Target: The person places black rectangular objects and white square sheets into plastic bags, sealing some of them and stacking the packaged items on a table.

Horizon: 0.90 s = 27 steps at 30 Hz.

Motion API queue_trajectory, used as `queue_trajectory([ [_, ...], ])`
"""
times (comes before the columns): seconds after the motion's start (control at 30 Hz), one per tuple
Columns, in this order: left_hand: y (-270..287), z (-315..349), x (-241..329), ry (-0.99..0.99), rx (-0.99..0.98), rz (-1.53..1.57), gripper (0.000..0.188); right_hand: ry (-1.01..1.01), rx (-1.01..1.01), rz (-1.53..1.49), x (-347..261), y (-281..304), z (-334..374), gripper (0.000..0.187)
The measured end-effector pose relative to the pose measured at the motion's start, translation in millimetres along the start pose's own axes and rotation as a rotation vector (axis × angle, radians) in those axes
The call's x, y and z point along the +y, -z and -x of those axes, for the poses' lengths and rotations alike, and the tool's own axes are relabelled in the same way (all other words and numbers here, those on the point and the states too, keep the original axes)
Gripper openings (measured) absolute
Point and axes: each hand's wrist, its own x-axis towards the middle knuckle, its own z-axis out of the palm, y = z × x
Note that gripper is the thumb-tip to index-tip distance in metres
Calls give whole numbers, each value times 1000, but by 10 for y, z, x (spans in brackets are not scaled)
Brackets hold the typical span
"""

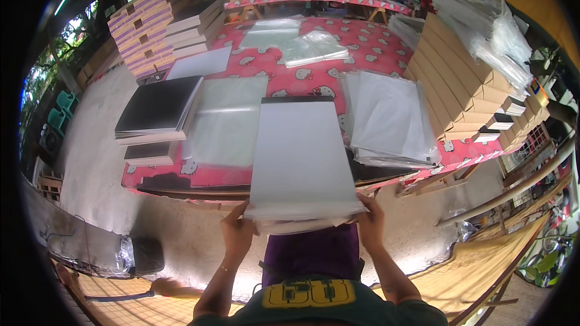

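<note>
My left hand (238, 228) and my right hand (370, 222) grip the near corners of a white paper pad (303, 154) with a black strip along its far edge. The pad's far part reaches over the pink table (374, 48), and its near edge is slightly blurred. Beside it on the left lies a clear plastic sheet or bag (225, 124). Further left is a stack of pads with a black top (160, 105). To the right of the pad sits a pile of clear plastic bags (389, 115), with white showing through.
Brown cardboard boxes (450, 78) are stacked at the right, topped by plastic bags (492, 30). More boxes (142, 33) and thick pads (196, 30) stand far left. Loose plastic packs (315, 48) lie behind. A broom (172, 288) is on the lower left.
</note>
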Motion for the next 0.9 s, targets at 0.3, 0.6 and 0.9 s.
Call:
queue_trajectory([
  [0.3, 380, -390, 1340, -104, -245, 1249, 51, -41, -412, -1023, -1699, 11, -604, 63],
  [0.6, 180, -1723, 427, 70, -96, 1087, 22, -418, -298, -884, -660, -698, -1909, 22],
  [0.9, -27, -1653, -434, 219, 85, 733, 17, -281, -188, -329, 413, -428, -1708, 21],
])
